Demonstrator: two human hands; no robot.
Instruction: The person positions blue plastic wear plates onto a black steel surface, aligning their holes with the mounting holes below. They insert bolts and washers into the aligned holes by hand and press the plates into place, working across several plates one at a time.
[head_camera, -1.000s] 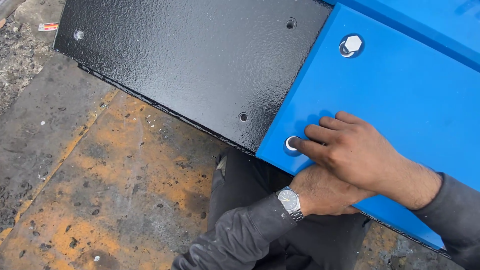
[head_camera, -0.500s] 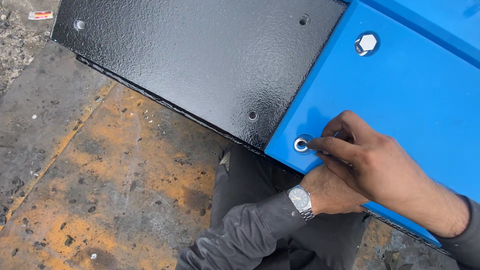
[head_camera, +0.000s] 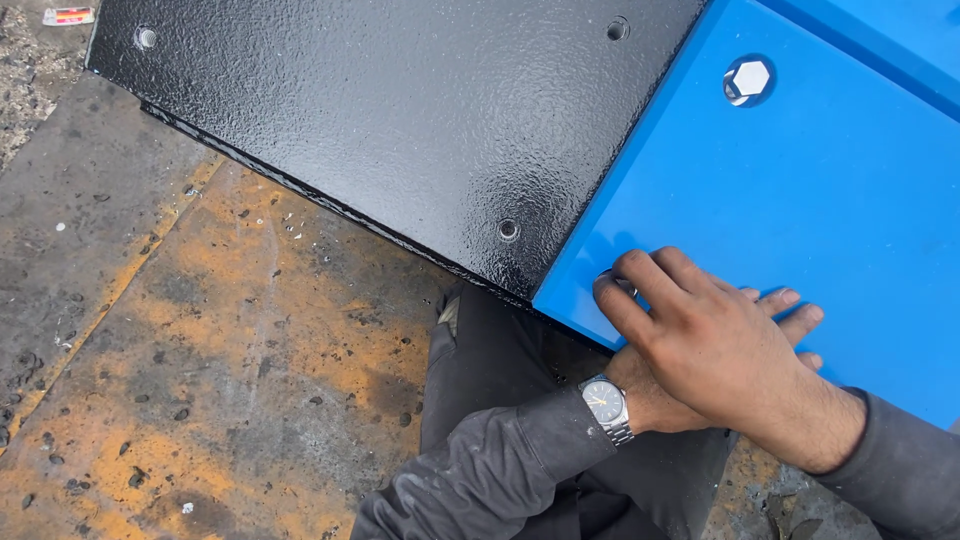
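My right hand (head_camera: 715, 350) rests on the lower corner of a blue metal plate (head_camera: 800, 190). Its thumb and forefinger pinch a small silver fastener (head_camera: 608, 277) set in the plate's corner hole, and they hide most of it. My left hand (head_camera: 798, 318), with a wristwatch (head_camera: 606, 403) on its wrist, lies mostly hidden under the right hand. Only its outstretched fingertips show, flat on the blue plate. A silver hex bolt (head_camera: 748, 79) sits in the plate's upper part, away from both hands.
A black textured metal plate (head_camera: 400, 120) with small holes (head_camera: 508, 229) adjoins the blue one on the left. Below it lies stained, rust-orange concrete floor (head_camera: 200, 380). My dark-trousered leg (head_camera: 490, 350) reaches under the plates' edge.
My right fingers have curled over the silver fastener, which showed as an open ring before. Left fingertips now show beyond the right hand.
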